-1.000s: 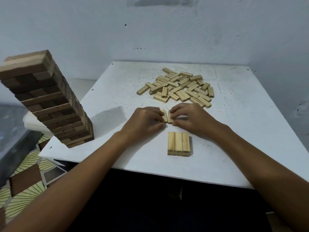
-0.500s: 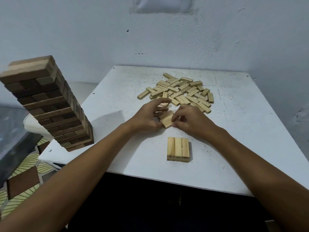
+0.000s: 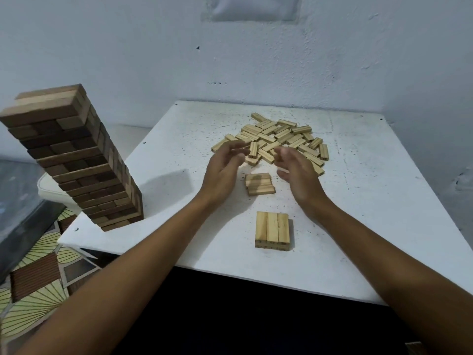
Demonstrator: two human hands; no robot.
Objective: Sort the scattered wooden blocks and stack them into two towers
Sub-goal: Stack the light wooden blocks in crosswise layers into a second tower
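Both hands have let go of the three-block row (image 3: 259, 183) mid-table; left hand (image 3: 223, 168) and right hand (image 3: 294, 167) hover relaxed, holding nothing, apparently. Pale loose blocks (image 3: 279, 139) lie toward the table's (image 3: 384, 226) far edge. Square this row before lifting it onto the base layer (image 3: 272, 230) near the front edge.

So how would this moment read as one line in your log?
left hand: open, empty | right hand: open, empty | three-block row: between hands | base layer: near edge | loose pale blocks: unsorted | dark tower: standing
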